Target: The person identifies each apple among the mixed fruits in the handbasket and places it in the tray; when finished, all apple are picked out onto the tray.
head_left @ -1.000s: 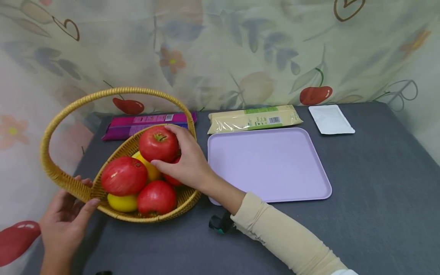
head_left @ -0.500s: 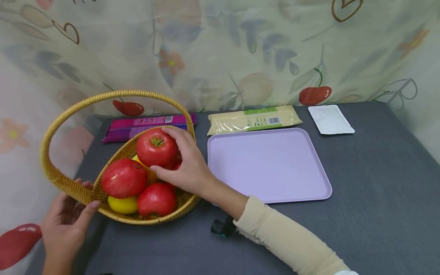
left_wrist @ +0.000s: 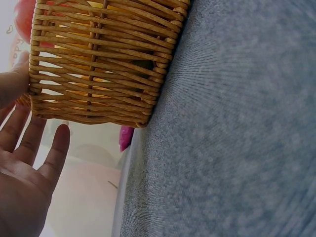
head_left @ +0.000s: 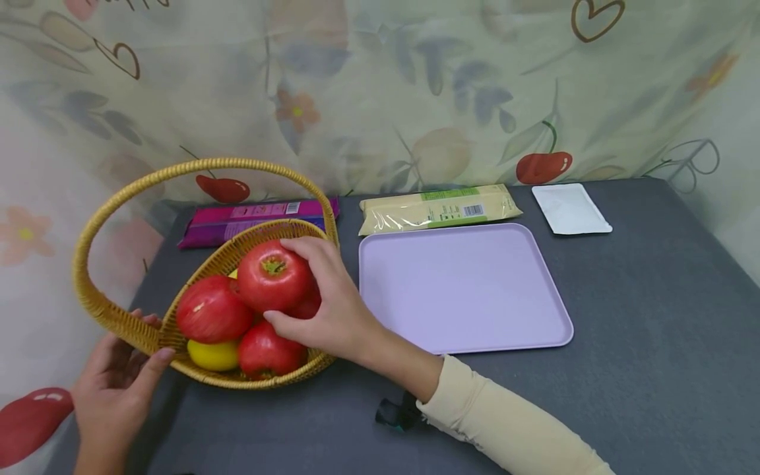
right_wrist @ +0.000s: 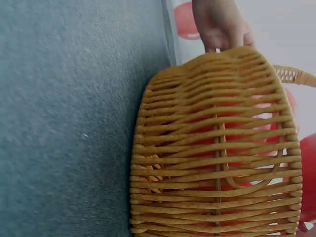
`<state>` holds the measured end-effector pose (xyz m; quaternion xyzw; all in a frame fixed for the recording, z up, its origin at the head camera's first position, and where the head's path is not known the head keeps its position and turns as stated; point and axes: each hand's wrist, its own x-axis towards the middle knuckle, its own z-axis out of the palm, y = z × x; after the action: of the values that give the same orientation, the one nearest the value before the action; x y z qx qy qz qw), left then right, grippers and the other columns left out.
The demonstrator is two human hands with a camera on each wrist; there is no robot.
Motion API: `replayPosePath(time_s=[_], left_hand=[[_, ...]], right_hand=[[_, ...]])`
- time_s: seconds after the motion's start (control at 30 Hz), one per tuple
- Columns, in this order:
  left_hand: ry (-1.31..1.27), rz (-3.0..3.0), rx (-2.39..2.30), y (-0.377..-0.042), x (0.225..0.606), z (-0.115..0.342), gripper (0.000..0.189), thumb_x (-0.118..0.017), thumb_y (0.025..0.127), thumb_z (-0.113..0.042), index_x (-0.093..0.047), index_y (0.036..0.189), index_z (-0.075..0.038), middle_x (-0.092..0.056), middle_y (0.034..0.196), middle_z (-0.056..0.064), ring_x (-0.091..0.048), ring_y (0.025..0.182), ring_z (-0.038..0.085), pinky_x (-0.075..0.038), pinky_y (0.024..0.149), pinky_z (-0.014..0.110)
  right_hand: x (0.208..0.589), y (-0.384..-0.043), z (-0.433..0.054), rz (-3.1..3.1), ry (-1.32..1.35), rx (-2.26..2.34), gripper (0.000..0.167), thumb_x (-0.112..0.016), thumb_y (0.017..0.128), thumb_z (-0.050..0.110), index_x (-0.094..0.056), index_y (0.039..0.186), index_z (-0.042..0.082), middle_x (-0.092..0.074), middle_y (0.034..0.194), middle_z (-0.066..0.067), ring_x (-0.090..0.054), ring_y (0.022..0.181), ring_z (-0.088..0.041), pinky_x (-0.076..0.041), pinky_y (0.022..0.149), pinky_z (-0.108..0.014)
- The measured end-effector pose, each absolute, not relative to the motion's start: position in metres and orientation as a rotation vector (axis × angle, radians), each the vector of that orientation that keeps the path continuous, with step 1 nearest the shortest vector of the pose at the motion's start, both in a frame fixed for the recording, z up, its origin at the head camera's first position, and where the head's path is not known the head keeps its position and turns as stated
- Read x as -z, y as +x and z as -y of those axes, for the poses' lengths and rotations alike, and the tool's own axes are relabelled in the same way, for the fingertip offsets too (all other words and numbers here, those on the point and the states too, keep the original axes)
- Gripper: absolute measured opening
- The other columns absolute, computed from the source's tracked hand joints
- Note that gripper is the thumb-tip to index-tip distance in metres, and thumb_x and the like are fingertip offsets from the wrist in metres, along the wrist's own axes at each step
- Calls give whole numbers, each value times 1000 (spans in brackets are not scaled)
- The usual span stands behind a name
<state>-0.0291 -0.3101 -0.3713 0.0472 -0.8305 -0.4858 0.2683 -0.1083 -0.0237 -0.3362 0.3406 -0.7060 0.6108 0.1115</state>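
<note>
A wicker basket [head_left: 323,359] with a tall arched handle stands at the left of the head view, holding several red pomegranates and yellow fruit. My right hand [head_left: 335,303] grips the topmost pomegranate [head_left: 274,274], thumb on the near side and fingers on the far side. Beside it lie another pomegranate [head_left: 214,310] and, nearer me, a third pomegranate [head_left: 270,349]. A yellow fruit [head_left: 212,355] shows below them. My left hand [head_left: 115,389] holds the basket's left end at the handle's base, its thumb on the rim. In the left wrist view, that hand's fingers [left_wrist: 57,148] reach behind the wicker wall.
A lilac tray [head_left: 463,290] lies right of the basket. Behind it is a cream and green packet [head_left: 439,210], with a white flat sachet [head_left: 571,208] farther right. A purple packet [head_left: 237,221] lies behind the basket. The grey table [head_left: 641,316] meets a patterned cloth at the back.
My right hand has moved a little toward me with the top pomegranate, which now covers most of the yellow fruit beneath. The left hand stays at the basket's end.
</note>
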Motion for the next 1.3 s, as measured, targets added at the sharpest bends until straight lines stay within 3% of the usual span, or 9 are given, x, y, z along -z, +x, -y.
replayPosePath(time_s=[0.33, 0.73, 1.0, 1.2, 1.3], left_hand=[[153, 2253, 1293, -29, 371, 310, 64, -72, 82, 16, -58, 140, -7, -66, 126, 10, -64, 110, 14, -50, 86, 13], [91, 2149, 1457, -30, 372, 312, 63, -69, 79, 24, -58, 137, 2, -65, 125, 17, -64, 110, 19, -50, 88, 15], [87, 2178, 1411, -31, 372, 312, 63, -69, 80, 23, -58, 138, 1, -65, 125, 16, -63, 111, 18, -50, 88, 15], [70, 2174, 1396, -30, 373, 311, 64, -69, 79, 25, -58, 137, 2, -66, 124, 14, -64, 110, 17, -50, 88, 14], [76, 2180, 1383, -30, 372, 311, 63, -69, 79, 24, -58, 137, 2, -66, 124, 14, -64, 109, 17, -51, 87, 14]], right_hand=[[339, -98, 4, 2058, 1173, -1722, 77, -84, 75, 15, -44, 141, 10, -41, 144, -8, -39, 134, -16, -52, 94, -26], [348, -96, -30, 1878, 1248, -1680, 82, -87, 69, 7, -45, 139, 2, -42, 143, -19, -43, 130, -30, -54, 95, -38], [353, -107, -46, 1673, 933, -1766, 76, -80, 84, 31, -42, 139, -6, -45, 139, -20, -46, 127, -39, -55, 92, -46], [350, -112, -51, 1620, 631, -2009, 75, -76, 81, 4, -37, 144, 0, -44, 141, -12, -46, 126, -33, -53, 97, -44], [347, -115, -52, 1644, 522, -2077, 75, -74, 82, -1, -36, 146, 3, -43, 142, -9, -45, 128, -31, -52, 98, -44]])
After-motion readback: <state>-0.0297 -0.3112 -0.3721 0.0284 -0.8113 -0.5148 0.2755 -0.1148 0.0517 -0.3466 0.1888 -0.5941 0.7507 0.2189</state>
